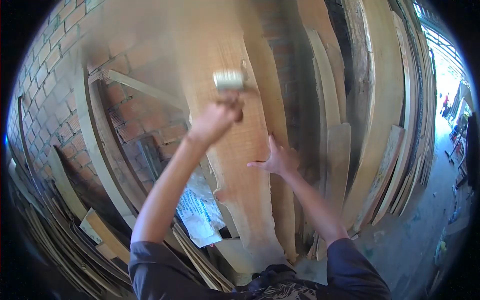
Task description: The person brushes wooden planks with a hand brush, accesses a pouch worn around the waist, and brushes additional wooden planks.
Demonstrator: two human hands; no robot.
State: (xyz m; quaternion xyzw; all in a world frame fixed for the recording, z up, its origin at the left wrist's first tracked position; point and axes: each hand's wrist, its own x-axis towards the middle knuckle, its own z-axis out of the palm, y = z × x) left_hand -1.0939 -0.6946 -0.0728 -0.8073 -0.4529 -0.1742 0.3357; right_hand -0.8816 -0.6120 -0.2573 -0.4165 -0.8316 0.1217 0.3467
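Note:
A tall wooden slab (235, 145) with a wavy natural edge leans upright in front of me. My left hand (217, 120) is closed round the handle of a paintbrush (229, 80) with pale bristles, held up before the slab's upper part. The brush and hand are slightly blurred, and I cannot tell whether the bristles touch the wood. Lower down, my right hand (281, 157) lies against the slab's right edge, thumb and a finger stretched apart; its other fingers are partly hidden.
A second slab (277, 125) stands just behind. More boards (380, 100) lean at the right, and thin strips (55, 245) are stacked lower left. Behind is a brick wall (122, 100). A printed white sack (200, 210) hangs beside the slab's lower left. Concrete floor (400, 250) runs right.

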